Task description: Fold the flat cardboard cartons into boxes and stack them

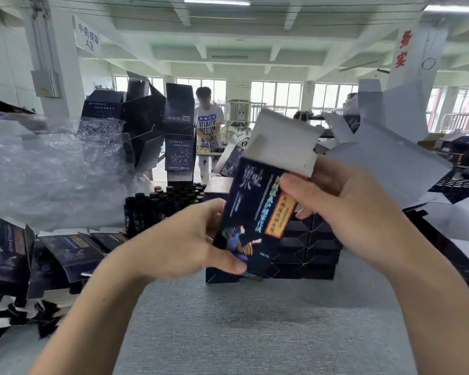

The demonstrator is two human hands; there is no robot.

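Holding one dark printed carton (245, 204) up at the centre of the frame, we judge it only part-formed, since its white top flap (282, 142) stands open, not yet tucked. Our left grip (184, 239) pinches its lower edge, thumb on the front; our right grip (344, 212) clasps its upper right side. Behind it, on the grey surface (255, 326), finished boxes (318, 249) sit stacked. Flat cartons (71, 253) lie at the left, so plenty seems left.

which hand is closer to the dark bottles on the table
Left. The left hand grips the lower edge of the carton, just right of the dark bottles. The right hand holds the upper part of the carton, farther right.
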